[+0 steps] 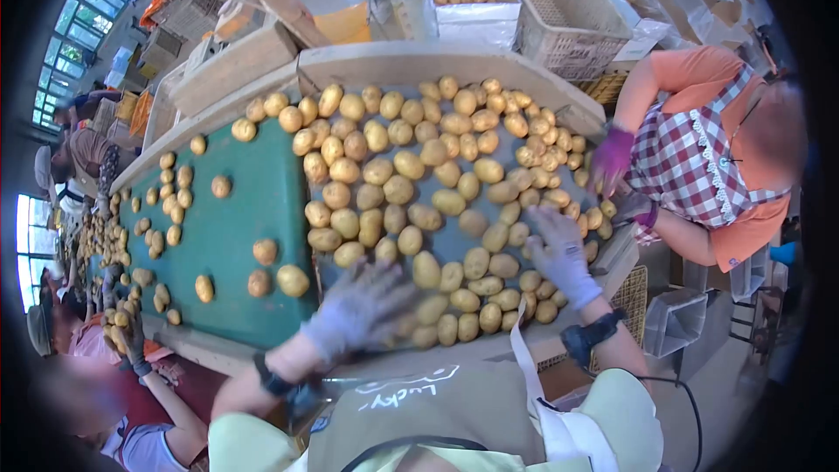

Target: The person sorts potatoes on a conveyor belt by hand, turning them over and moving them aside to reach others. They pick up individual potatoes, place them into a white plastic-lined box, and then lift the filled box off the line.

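Note:
Many potatoes (pixel 408 164) lie side by side across a grey sorting surface (pixel 533 203) in front of me. My left hand (pixel 363 308), in a pale work glove, reaches over the potatoes near the front edge; it is a little blurred, with its fingers stretched out. At the right, my right hand (pixel 564 255), also gloved, rests over the potatoes with its fingers apart. Neither hand has a potato gripped in it that I can see. Dark bands circle both of my wrists.
A green conveyor belt (pixel 253 183) carries scattered potatoes at the left. Wooden boards (pixel 419 57) edge the surface. A co-worker in a checked apron (pixel 690 153) reaches in from the right; others stand along the left. Behind are a potato box (pixel 472 13) and a plastic crate (pixel 572 31).

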`<state>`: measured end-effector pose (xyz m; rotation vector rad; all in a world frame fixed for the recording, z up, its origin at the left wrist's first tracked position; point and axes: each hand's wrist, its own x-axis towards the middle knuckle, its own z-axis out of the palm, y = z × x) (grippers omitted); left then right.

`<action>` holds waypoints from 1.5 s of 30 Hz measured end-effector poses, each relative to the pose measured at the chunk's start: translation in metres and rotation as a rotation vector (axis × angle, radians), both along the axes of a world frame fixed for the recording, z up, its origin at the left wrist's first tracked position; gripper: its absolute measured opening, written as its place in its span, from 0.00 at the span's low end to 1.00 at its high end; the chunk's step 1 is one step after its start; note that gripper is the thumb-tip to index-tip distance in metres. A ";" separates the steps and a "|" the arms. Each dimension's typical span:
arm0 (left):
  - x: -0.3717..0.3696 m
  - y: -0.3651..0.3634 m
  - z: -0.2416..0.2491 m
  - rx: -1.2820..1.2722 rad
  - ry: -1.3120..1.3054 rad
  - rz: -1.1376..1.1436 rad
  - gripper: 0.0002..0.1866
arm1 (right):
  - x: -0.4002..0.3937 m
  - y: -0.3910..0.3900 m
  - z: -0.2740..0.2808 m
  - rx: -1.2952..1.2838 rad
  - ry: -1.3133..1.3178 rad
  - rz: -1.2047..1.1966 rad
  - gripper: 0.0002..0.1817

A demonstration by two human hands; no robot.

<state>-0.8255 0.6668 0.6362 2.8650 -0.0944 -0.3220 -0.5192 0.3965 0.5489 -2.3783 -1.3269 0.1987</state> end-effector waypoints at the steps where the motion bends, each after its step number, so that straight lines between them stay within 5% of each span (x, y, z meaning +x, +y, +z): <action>1: 0.014 0.022 -0.017 0.080 -0.020 -0.066 0.36 | 0.003 -0.013 0.003 0.015 0.070 -0.050 0.31; 4: 0.075 0.064 -0.034 0.124 -0.132 -0.050 0.41 | -0.015 -0.055 0.022 -0.041 -0.073 -0.086 0.27; 6: 0.122 0.106 -0.044 0.474 -0.245 0.133 0.42 | -0.035 -0.085 0.006 -0.058 -0.063 -0.153 0.25; 8: 0.161 0.141 -0.050 0.524 -0.167 0.481 0.43 | -0.044 -0.097 0.003 -0.071 -0.069 -0.226 0.23; 11: 0.163 0.085 -0.053 0.444 -0.114 0.360 0.43 | -0.052 -0.089 0.013 0.047 -0.088 -0.313 0.17; 14: 0.125 0.007 -0.075 0.132 -0.083 0.041 0.47 | -0.054 -0.092 0.013 0.101 -0.035 -0.331 0.17; 17: 0.074 -0.027 -0.046 -0.124 0.035 -0.193 0.42 | -0.055 -0.092 0.017 0.059 -0.018 -0.322 0.15; 20: 0.031 -0.020 -0.009 -0.118 0.112 -0.280 0.38 | -0.057 -0.088 0.022 0.012 -0.019 -0.309 0.14; 22: 0.007 -0.013 0.010 -0.131 0.302 -0.276 0.33 | -0.059 -0.086 0.026 -0.005 0.072 -0.311 0.12; 26: -0.031 -0.011 0.029 -0.156 0.267 -0.095 0.30 | -0.058 -0.048 0.027 0.193 0.325 -0.133 0.17; 28: -0.045 -0.009 0.034 -0.156 0.263 0.087 0.31 | -0.060 -0.013 0.035 -0.337 -0.031 0.074 0.23; 30: -0.057 -0.013 0.030 -0.164 0.232 0.162 0.31 | -0.043 0.005 0.019 -0.324 -0.019 0.080 0.24; 32: -0.068 -0.023 0.028 -0.054 0.161 0.153 0.31 | -0.023 0.017 0.026 -0.340 0.339 0.157 0.19; 33: -0.075 -0.025 0.026 -0.047 0.124 0.157 0.31 | -0.023 0.026 0.036 -0.057 0.100 0.331 0.17; 35: -0.074 -0.026 0.025 -0.063 0.116 0.187 0.31 | -0.019 0.068 0.100 0.189 0.007 0.596 0.15; 36: -0.074 -0.027 0.025 -0.084 0.129 0.193 0.31 | -0.007 0.092 0.133 0.234 -0.255 0.756 0.18; 37: -0.073 -0.026 0.025 -0.098 0.123 0.188 0.31 | 0.012 0.122 0.141 0.108 -0.291 0.682 0.20; 38: -0.074 -0.028 0.026 -0.092 0.125 0.200 0.31 | 0.032 0.151 0.141 0.483 -0.374 0.432 0.24; 40: -0.076 -0.024 0.026 -0.132 0.128 0.180 0.30 | 0.073 0.199 0.115 0.623 -0.698 0.162 0.28; 43: -0.086 -0.021 0.024 -0.189 0.071 0.204 0.29 | 0.060 0.226 0.074 0.465 -0.469 0.230 0.31; 45: -0.086 -0.023 0.026 -0.229 0.052 0.210 0.28 | -0.019 0.186 0.053 0.056 -0.219 0.388 0.37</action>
